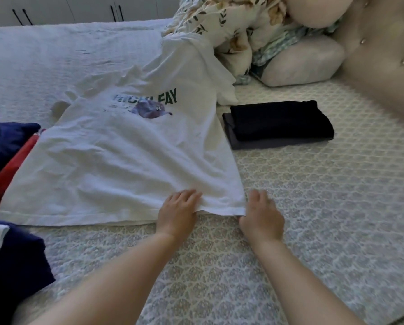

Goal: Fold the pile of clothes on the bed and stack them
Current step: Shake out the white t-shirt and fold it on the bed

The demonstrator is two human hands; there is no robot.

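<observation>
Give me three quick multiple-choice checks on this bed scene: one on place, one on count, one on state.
1. Where is the folded stack relative to the white T-shirt?
A. on its right
B. on top of it
C. on its left

2. How many folded items are in the stack?
A. two
B. four
C. six

3. The T-shirt is:
A. rolled up
B. spread flat, print up
C. folded in half

Answers:
1 A, it lies beyond the shirt's right edge.
2 A, black over grey.
3 B, both hands, left hand and right hand, are at its hem.
</observation>
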